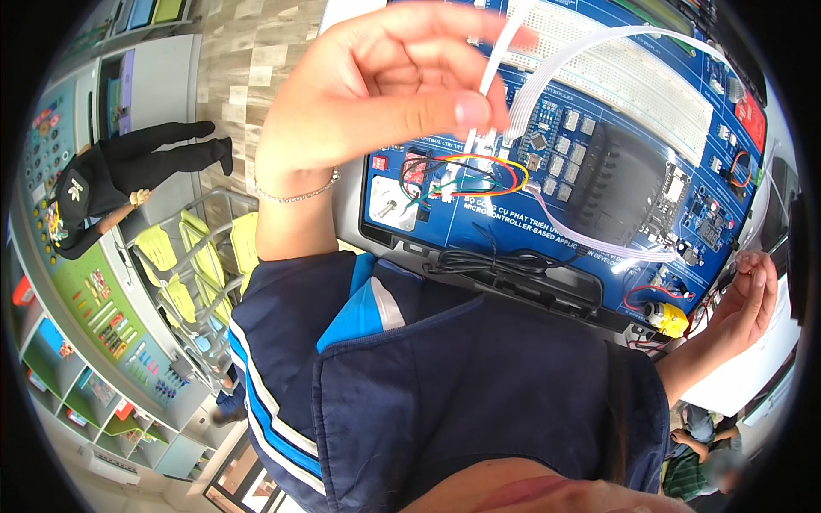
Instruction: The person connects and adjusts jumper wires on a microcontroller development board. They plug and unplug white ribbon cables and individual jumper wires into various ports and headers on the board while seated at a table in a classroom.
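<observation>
My left hand is raised over the left part of a blue electronics training board. Its thumb and fingers are closed on a white cable that runs upward out of the picture. Just right of that thumb, a white ribbon cable rises from the board and arches to the far right. Below the hand lie coloured jumper wires and a metal-shafted knob. My right hand is beside the board's right edge, fingers curled together; what they hold, if anything, cannot be made out.
White breadboards cross the board's far part. A dark curved cover, a yellow motor and a bundled black cable are nearer. A person in black stands at left by green chairs; another person is at lower right.
</observation>
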The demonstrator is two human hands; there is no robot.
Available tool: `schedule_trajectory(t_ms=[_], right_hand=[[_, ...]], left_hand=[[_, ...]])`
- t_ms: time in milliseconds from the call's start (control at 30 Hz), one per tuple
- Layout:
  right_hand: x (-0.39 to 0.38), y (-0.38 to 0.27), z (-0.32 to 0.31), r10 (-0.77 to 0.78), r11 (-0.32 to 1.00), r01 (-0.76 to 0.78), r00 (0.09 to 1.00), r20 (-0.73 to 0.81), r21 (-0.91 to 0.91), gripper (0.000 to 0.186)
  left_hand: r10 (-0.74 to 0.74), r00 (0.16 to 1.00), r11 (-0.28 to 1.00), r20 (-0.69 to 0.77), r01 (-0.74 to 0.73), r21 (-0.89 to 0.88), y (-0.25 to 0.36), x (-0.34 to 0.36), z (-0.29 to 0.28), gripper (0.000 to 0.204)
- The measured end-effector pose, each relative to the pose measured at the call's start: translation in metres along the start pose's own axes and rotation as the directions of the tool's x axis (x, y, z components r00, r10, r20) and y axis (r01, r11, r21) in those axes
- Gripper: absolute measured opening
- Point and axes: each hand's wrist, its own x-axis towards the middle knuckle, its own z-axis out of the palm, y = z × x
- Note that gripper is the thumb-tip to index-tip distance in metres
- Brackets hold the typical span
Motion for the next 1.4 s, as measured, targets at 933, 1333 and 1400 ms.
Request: schedule_trajectory(t_ms=[933, 1333, 1400], right_hand=[[-0.003, 0.001, 0.003, 0.035, 0.999, -0.035, 0.999, -0.018, -0.013, 0.026], [-0.001, -0.001, 0.01, 0.02, 1.0, -0.021, 1.0, -0.023, -0.012, 0.025], [-0.002, -0.002, 0.012, 0.022, 1.0, -0.022, 0.999, -0.034, -0.014, 0.025]], left_hand=[[-0.06, 0.981, 0.968, -0.186, 0.103, 0.229, 0.008, 0.001, 0.001, 0.018], [0.027, 0.987, 0.918, -0.157, 0.038, 0.394, 0.005, 0.002, 0.009, 0.017], [0.032, 0.987, 0.945, -0.156, 0.021, 0.326, 0.001, 0.001, 0.008, 0.014]])
